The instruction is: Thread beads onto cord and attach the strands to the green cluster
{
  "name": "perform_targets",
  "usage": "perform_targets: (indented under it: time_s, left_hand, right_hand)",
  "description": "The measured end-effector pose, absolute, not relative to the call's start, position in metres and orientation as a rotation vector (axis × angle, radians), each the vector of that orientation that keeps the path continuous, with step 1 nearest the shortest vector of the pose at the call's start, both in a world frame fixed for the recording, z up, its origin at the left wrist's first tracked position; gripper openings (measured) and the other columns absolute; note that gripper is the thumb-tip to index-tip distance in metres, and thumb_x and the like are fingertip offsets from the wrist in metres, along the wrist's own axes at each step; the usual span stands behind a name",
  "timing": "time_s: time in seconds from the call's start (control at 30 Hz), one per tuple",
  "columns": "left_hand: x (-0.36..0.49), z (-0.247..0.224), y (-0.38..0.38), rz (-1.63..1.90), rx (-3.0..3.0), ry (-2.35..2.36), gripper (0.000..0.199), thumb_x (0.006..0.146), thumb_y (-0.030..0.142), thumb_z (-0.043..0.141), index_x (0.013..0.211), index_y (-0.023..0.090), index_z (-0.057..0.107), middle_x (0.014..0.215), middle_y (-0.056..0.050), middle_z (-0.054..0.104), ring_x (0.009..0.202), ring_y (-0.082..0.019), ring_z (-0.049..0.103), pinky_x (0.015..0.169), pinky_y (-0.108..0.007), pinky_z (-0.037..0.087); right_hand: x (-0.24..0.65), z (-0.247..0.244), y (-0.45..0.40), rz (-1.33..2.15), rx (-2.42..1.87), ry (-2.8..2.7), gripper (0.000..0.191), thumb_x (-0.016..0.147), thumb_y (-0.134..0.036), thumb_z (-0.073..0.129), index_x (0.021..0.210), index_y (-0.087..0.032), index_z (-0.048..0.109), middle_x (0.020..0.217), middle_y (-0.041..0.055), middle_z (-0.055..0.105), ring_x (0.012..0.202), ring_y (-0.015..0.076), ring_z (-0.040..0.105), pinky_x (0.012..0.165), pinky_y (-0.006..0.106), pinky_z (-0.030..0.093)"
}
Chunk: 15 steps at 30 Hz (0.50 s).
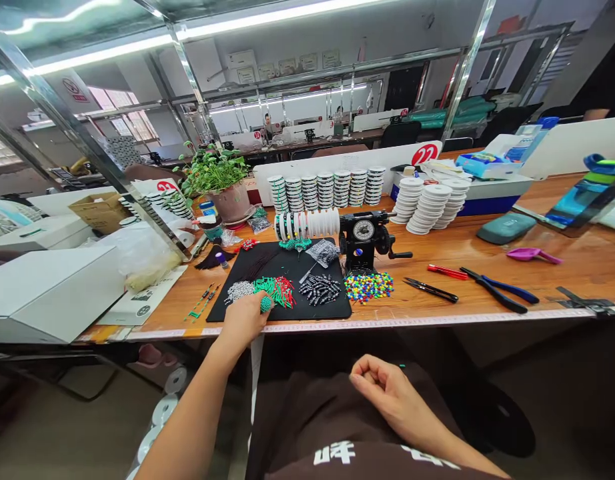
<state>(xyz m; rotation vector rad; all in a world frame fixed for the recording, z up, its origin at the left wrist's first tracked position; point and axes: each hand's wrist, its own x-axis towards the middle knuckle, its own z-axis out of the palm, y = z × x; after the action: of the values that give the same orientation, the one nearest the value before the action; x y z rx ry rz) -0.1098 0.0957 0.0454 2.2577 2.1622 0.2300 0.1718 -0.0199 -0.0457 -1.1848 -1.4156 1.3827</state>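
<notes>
My left hand (pixel 245 319) rests at the front of the black mat (pixel 332 250), closed on a small green beaded piece (pixel 266 304). Just beyond it lie green and red tube beads (pixel 277 291) and a silver bead pile (pixel 240 289). Over my lap, my right hand (pixel 385 390) has curled fingers; what they hold, if anything, is hidden. Dark beads (pixel 319 289) are on the mat, and multicoloured beads (pixel 370 287) lie to its right. White spools (pixel 310 225) sit on the shaft of a black hand-cranked winder (pixel 363 240).
Tweezers (pixel 431 289), a red pen (pixel 446 271) and pliers (pixel 497 290) lie on the right of the table. Spool stacks (pixel 325 191) and a potted plant (pixel 232 193) stand behind. A white box (pixel 55 287) is at the left.
</notes>
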Motion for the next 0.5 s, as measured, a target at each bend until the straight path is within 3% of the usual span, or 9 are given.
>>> perform_targets:
  time_s: [0.13, 0.27, 0.37, 0.5]
  left_hand:
    - [-0.094, 0.057, 0.062, 0.456, 2.222, 2.142, 0.021, 0.095, 0.034, 0.055, 0.1, 0.02, 0.069, 0.085, -0.008, 0.075, 0.08, -0.027, 0.071, 0.071, -0.032, 0.048]
    - [-0.048, 0.046, 0.009, 0.851, 2.087, 1.41, 0.018, 0.094, 0.034, 0.056, 0.089, 0.021, 0.067, 0.077, -0.001, 0.073, 0.066, -0.016, 0.067, 0.062, -0.022, 0.048]
    - [-0.015, 0.027, -0.014, 0.851, 1.986, 1.155, 0.016, 0.094, 0.031, 0.058, 0.089, 0.019, 0.067, 0.075, -0.001, 0.073, 0.061, -0.013, 0.066, 0.057, -0.02, 0.047]
    - [0.003, 0.007, -0.016, 0.92, 2.016, 1.15, 0.013, 0.094, 0.028, 0.058, 0.092, 0.018, 0.066, 0.076, -0.003, 0.074, 0.061, -0.013, 0.067, 0.057, -0.02, 0.047]
  right_hand:
    - [0.168, -0.037, -0.013, 1.428, -1.124, -1.218, 0.055, 0.084, -0.073, 0.063, 0.078, -0.019, 0.056, 0.066, -0.001, 0.053, 0.058, 0.0142, 0.048, 0.056, 0.026, 0.04]
    - [0.161, -0.028, -0.01, 1.609, -0.977, -1.038, 0.051, 0.083, -0.068, 0.07, 0.083, -0.018, 0.057, 0.081, 0.0047, 0.067, 0.07, 0.017, 0.062, 0.067, 0.028, 0.049]
    - [0.158, -0.025, -0.011, 1.748, -0.832, -0.974, 0.047, 0.079, -0.059, 0.08, 0.083, -0.018, 0.056, 0.076, -0.0001, 0.063, 0.069, 0.0137, 0.059, 0.067, 0.024, 0.047]
    - [0.159, -0.025, -0.013, 1.752, -0.819, -0.948, 0.048, 0.076, -0.056, 0.084, 0.081, -0.018, 0.055, 0.071, -0.0041, 0.055, 0.064, 0.01, 0.049, 0.06, 0.019, 0.041]
